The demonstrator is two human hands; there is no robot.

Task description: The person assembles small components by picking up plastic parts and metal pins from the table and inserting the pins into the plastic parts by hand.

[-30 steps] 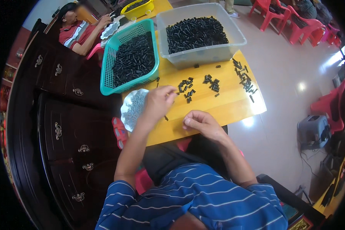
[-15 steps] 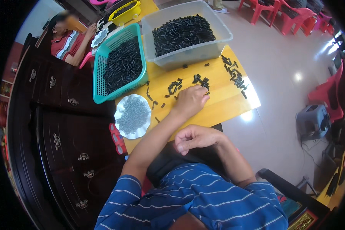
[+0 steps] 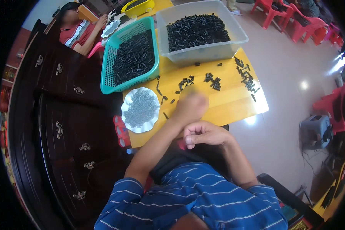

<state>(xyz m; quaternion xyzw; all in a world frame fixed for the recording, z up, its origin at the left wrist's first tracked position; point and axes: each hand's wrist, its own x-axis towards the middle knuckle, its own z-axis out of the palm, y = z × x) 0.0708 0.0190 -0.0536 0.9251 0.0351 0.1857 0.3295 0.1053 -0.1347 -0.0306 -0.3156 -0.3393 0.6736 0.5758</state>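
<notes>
My left hand (image 3: 191, 104) is over the yellow table (image 3: 234, 101), just nearer to me than two small piles of short black tubular pieces (image 3: 187, 81). It is smeared by motion, so I cannot see whether its fingers hold anything. At the table's near edge is my right hand (image 3: 207, 135), its fingers curled and the thumb pressed against them. What sits in that grip, if anything, is hidden. A white scalloped plate (image 3: 156, 119) of small, thin silvery metal parts (image 3: 140, 107) stands left of my left hand. A few black pieces lie between the plate and the piles.
A green basket (image 3: 108, 73) and a clear plastic tub (image 3: 203, 53), both full of black pieces, stand behind the piles. More pieces (image 3: 248, 78) lie along the right edge. Dark drawers (image 3: 65, 130) flank the left. Another person (image 3: 78, 32) sits at far left. Red chairs (image 3: 308, 28) stand far right.
My left hand has drawn back toward me from the right-hand pile of black pieces. My right hand keeps its curled shape. The whole view has shifted slightly.
</notes>
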